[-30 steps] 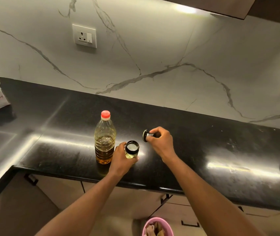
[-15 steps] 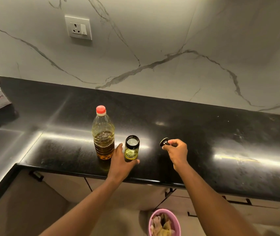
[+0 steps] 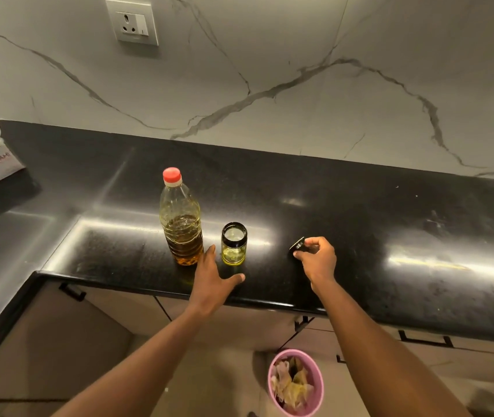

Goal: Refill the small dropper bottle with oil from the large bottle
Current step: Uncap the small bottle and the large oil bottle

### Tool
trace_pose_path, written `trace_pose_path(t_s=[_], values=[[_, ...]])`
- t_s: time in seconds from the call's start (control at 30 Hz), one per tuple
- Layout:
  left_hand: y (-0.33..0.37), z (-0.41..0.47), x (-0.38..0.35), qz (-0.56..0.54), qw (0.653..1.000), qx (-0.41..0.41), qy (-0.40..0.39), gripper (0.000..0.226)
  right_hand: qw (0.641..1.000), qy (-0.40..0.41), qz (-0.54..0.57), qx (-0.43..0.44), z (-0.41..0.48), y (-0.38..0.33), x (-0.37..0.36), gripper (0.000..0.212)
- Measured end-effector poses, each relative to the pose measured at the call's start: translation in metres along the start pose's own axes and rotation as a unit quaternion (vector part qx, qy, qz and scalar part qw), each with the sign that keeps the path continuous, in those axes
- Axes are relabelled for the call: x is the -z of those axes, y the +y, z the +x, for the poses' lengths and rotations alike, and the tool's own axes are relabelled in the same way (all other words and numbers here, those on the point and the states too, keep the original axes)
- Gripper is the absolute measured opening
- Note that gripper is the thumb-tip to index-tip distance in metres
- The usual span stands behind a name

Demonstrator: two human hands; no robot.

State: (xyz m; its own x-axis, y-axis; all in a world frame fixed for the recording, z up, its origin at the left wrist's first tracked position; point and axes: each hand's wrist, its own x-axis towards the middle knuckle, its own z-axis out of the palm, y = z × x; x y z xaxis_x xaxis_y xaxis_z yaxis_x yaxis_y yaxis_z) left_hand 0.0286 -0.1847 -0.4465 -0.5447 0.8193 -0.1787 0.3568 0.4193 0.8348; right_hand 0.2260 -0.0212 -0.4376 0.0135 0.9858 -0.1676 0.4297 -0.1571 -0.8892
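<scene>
Two bottles stand upright, just apart, near the front edge of the counter (image 3: 390, 224): the big bottle (image 3: 181, 224), capped red, and the small bottle (image 3: 233, 245), uncapped. The left hand (image 3: 212, 281) lies spread before them, gripping nothing. The right hand (image 3: 319, 260), well right, pinches the black cap (image 3: 297, 244) in curled fingers.

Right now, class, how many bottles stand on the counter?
2. The large bottle stands left, capped; the small bottle stands just right of it, uncapped. None seem hidden.
</scene>
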Motion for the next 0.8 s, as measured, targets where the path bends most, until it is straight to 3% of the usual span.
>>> trace_pose_path(t_s=[0.23, 0.33, 0.43, 0.53, 0.67, 0.73, 0.8], values=[[-0.001, -0.007, 0.004, -0.011, 1.000, -0.003, 0.005, 0.109, 0.999, -0.021, -0.033, -0.022, 0.002, 0.005, 0.002, 0.051], [-0.001, -0.016, 0.012, -0.014, 0.999, -0.021, 0.026, 0.100, 0.996, -0.002, -0.081, 0.027, 0.001, -0.002, 0.005, 0.062], [-0.004, -0.031, 0.023, -0.033, 0.994, -0.069, 0.074, 0.063, 0.988, 0.024, -0.102, 0.115, -0.005, -0.034, 0.008, 0.052], [0.000, -0.042, 0.042, -0.028, 0.979, -0.121, 0.159, 0.029, 0.975, -0.015, -0.091, 0.200, -0.017, -0.089, 0.004, 0.031], [0.020, -0.033, 0.082, -0.034, 0.946, -0.141, 0.290, 0.042, 0.931, -0.107, -0.092, 0.338, -0.049, -0.172, -0.021, 0.010], [0.032, -0.023, 0.106, -0.036, 0.933, -0.149, 0.326, 0.057, 0.900, -0.136, -0.094, 0.404, -0.072, -0.208, -0.037, 0.013], [0.045, -0.012, 0.126, -0.040, 0.935, -0.159, 0.314, 0.073, 0.873, -0.154, -0.100, 0.452, -0.089, -0.236, -0.054, 0.021]])
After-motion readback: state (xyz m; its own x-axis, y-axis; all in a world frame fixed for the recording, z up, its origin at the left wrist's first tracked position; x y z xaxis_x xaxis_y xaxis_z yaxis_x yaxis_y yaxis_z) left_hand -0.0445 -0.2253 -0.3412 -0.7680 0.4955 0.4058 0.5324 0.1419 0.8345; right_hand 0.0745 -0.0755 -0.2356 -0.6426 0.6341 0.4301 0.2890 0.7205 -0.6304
